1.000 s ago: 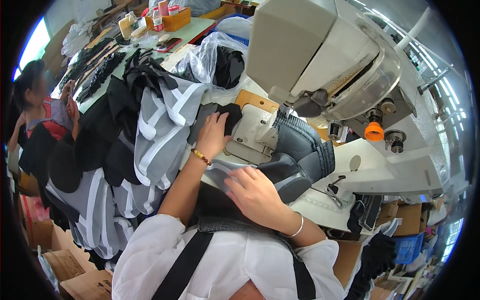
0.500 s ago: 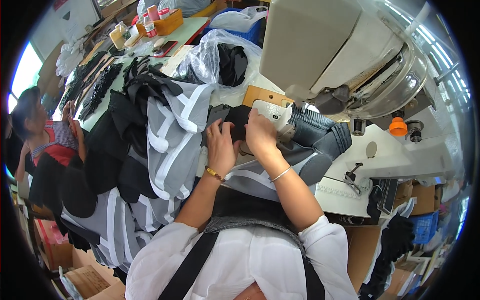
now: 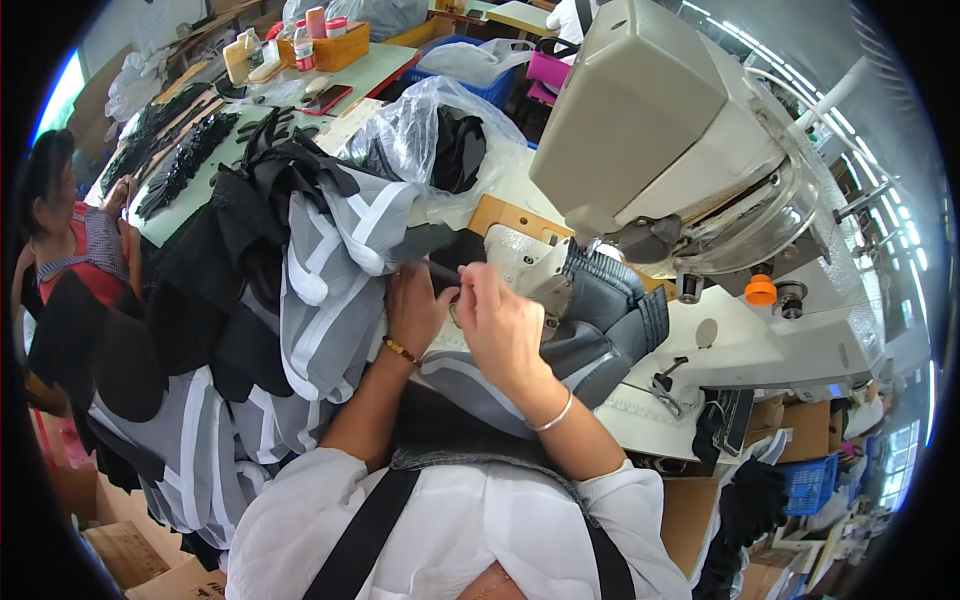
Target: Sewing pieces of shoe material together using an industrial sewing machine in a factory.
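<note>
In front of me, both hands work at a black fabric piece [image 3: 465, 248] beside the white metal bed [image 3: 522, 258] of a sewing machine [image 3: 630, 130]. My left hand [image 3: 412, 308] is closed at its left edge, where a dark flap [image 3: 424, 243] is blurred by motion. My right hand [image 3: 500, 325] has its fingers curled in a pinch at the near edge of the fabric; the fingertips are partly hidden. A dark padded, ribbed fabric part [image 3: 608, 300] lies to the right of the bed, joined to grey fabric with white strips [image 3: 465, 385] under my wrists.
A heap of grey and black fabric pieces [image 3: 325, 270] hangs over the table at left. Behind it lie a clear plastic bag [image 3: 400, 125], a phone [image 3: 328, 99] and a wooden box [image 3: 340, 48]. A co-worker [image 3: 80, 220] sits at far left. Cardboard boxes [image 3: 690, 515] stand at lower right.
My right hand has drawn back toward me and left, off the machine bed, its fingers now curled. My left hand has turned, and the dark flap by it has shifted. The view has swung slightly.
</note>
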`<state>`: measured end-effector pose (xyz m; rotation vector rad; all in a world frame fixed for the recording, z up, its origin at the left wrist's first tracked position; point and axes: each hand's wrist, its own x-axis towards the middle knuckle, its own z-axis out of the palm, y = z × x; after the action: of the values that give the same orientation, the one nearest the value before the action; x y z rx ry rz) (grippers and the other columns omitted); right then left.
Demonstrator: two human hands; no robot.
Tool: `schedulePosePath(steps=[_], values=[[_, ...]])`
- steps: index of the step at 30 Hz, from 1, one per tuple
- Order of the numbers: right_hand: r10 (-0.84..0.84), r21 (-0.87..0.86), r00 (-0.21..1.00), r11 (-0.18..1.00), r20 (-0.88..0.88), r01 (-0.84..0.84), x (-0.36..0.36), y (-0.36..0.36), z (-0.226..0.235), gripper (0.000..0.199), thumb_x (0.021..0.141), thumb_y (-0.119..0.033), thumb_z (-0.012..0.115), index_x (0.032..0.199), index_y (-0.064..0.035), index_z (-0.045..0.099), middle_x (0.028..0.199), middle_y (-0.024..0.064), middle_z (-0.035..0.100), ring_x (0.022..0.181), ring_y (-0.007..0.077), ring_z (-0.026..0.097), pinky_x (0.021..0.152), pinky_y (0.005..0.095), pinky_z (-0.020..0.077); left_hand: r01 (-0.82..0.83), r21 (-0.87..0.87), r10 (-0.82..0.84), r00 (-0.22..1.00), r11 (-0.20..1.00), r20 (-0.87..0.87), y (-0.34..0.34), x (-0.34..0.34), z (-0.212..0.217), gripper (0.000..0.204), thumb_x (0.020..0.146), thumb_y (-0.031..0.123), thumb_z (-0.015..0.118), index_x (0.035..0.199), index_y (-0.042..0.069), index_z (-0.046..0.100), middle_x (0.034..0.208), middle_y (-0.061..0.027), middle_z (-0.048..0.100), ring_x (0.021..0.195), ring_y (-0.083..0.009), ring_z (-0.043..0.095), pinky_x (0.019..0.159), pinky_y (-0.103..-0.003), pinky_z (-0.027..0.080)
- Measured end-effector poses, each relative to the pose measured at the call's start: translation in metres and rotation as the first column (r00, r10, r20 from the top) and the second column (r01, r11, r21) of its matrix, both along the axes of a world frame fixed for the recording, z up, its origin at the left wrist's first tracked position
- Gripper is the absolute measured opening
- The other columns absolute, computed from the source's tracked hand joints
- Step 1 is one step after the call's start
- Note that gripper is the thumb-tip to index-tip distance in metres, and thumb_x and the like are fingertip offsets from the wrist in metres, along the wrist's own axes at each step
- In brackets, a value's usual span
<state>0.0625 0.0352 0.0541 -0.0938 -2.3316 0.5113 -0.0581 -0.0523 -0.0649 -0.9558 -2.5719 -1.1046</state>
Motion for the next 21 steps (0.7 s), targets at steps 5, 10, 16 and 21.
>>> schedulePosePath(steps=[5,10,16,21], values=[[0.167,0.038,0.972,0.986,-0.163,-0.163,0.049,-0.004,0.032,0.021,0.082,-0.005,0.068,0.099,-0.0027,0.056,0.097,0.0121,0.069,0.063,0.0296,0.063,0.055,0.0390,0.0513,0.108,0.175,-0.082,0.985,0.979,-0.154,0.004,0.005,0.024,0.059,0.084,0.016,0.072,0.137,0.001,0.051,0.128,-0.0198,0.059,0.117,-0.0403,0.053,0.104,-0.048,0.039],[0.274,0.251,0.924,0.945,-0.267,-0.208,0.106,0.030,0.057,0.025,0.075,-0.007,0.070,0.096,-0.0046,0.057,0.095,0.0075,0.066,0.064,0.0209,0.059,0.056,0.0325,0.0480,0.149,0.514,-0.233,0.967,0.845,0.103,-0.010,0.029,0.067,0.032,0.087,0.005,0.068,0.119,0.004,0.067,0.105,-0.0120,0.070,0.093,-0.0262,0.066,0.083,-0.036,0.052],[0.356,0.280,0.934,0.896,0.011,-0.345,0.092,0.036,0.068,0.027,0.072,-0.016,0.069,0.095,-0.0061,0.058,0.097,0.0070,0.059,0.077,0.0199,0.057,0.063,0.0319,0.0488,0.742,0.444,-0.864,0.446,0.503,0.233,-0.018,0.088,0.146,0.023,0.092,0.011,0.071,0.110,-0.003,0.070,0.099,-0.0093,0.074,0.093,-0.0172,0.069,0.082,-0.031,0.053],[0.081,-0.013,0.968,0.996,-0.238,-0.087,0.102,0.053,0.051,0.043,0.084,-0.001,0.070,0.125,-0.0018,0.061,0.120,0.0175,0.060,0.095,0.0311,0.063,0.082,0.0374,0.0539,0.378,0.669,-0.759,0.448,0.640,0.472,0.000,0.098,0.134,0.023,0.102,0.017,0.060,0.108,-0.002,0.071,0.088,-0.0020,0.073,0.082,-0.0055,0.061,0.074,-0.026,0.051]])
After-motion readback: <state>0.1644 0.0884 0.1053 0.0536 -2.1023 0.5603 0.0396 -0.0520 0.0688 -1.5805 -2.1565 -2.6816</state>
